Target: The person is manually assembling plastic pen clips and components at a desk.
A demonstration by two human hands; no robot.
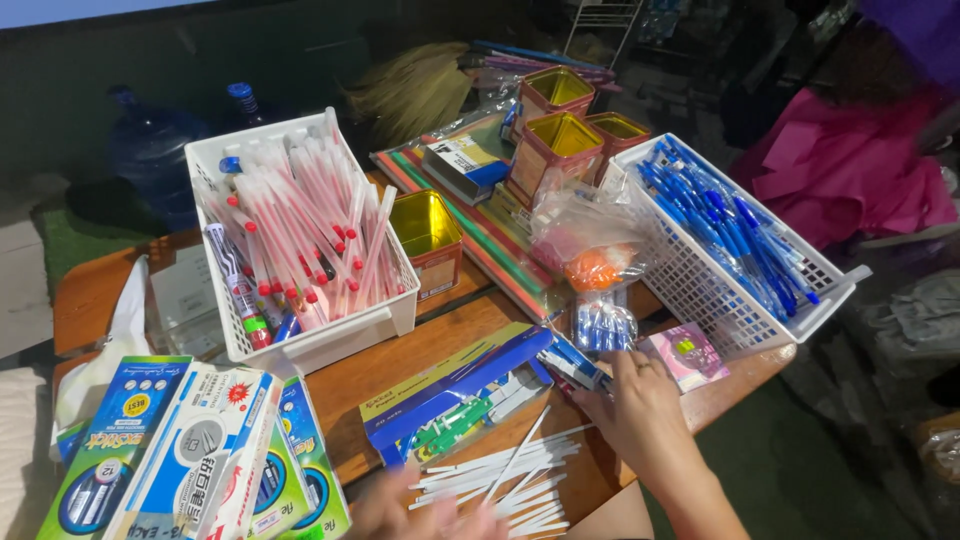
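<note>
The right hand point(640, 415) lies palm down on the brown wooden table point(480, 315), fingers loosely spread, its fingertips touching a long blue-and-yellow cardboard pen box point(455, 385) at the near end; whether it pinches anything underneath cannot be told. The left hand point(420, 515) sits at the bottom edge of the view, blurred and partly cut off, over a loose heap of thin white plastic pen tubes point(515, 480); its grip is too smeared to read. The heap lies on the table just in front of the pen box, between the two hands.

Behind the box stands a white slotted plastic basket of red-capped pens point(300, 235), and to the right a second white slotted basket of blue pens point(725, 235), its far corner hanging past the table edge. Between them are open gold-lined metal tins point(555, 135), a crinkled clear plastic bag with something orange inside point(590, 250), and a small clear bundle of blue caps point(603, 325), their contents hard to make out. Green, blue and white stationery cartons point(190, 455) fill the lower left, cut off by the frame.
</note>
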